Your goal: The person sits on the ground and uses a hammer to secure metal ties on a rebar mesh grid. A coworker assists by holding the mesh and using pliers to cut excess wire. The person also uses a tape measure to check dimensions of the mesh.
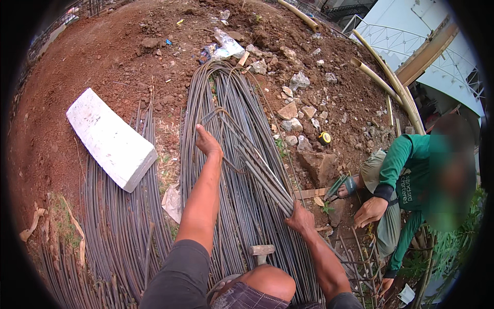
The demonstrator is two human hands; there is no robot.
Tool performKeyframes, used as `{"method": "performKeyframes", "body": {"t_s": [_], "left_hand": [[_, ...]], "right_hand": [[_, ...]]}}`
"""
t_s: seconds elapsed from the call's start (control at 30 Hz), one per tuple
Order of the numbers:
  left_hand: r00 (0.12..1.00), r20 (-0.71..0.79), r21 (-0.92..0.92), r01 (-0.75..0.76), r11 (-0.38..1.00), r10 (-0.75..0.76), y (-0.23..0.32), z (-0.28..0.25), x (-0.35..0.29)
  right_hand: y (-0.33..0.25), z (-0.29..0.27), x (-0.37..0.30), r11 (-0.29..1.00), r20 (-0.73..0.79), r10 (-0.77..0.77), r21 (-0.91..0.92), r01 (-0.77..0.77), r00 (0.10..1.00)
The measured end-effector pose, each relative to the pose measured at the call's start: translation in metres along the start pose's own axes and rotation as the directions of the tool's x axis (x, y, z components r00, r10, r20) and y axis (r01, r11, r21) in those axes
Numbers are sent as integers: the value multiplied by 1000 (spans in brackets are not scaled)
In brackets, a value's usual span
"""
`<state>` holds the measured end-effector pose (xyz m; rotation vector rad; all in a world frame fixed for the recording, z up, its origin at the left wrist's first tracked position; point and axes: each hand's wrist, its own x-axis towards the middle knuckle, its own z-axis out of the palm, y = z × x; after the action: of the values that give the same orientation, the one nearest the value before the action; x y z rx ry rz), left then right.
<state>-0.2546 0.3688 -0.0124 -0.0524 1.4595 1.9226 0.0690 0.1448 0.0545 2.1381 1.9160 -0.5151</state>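
My right hand (pixel 300 217) is closed around the lower end of a small bundle of bent steel bars (pixel 266 177). The bundle slants up and left, its hooked ends lying near my left hand (pixel 209 141). That hand is raised over the long pile of rebar (pixel 203 98), thumb side up and apparently open, with its other fingers partly hidden. Under the bundle, the pile curves over in a bend at its far end. A hammer (pixel 262 251) stands by my knee, its head up.
A white block (pixel 110 139) lies across more straight rebar (pixel 121 216) at left. At right a co-worker in a green shirt (pixel 414 170) crouches beside a tied bar frame (pixel 360 262). Rocks (pixel 299 81), a yellow tape measure (pixel 324 138) and bamboo poles (pixel 391 77) lie beyond.
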Motion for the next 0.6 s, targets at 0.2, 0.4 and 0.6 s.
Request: {"method": "performKeyframes", "body": {"t_s": [0.2,0.4,0.6], "left_hand": [[964,59,95,-265,960,260,35,32,43],[477,680,71,-799,597,557,-15,23,-61],[967,-84,539,-160,827,242,-7,-8,58]], "right_hand": [[-20,-3,-23,999,-101,-36,-12,35,994],[12,24,-3,999,-93,52,-7,-53,994],[4,34,-16,992,-180,-121,-51,113,976]]}}
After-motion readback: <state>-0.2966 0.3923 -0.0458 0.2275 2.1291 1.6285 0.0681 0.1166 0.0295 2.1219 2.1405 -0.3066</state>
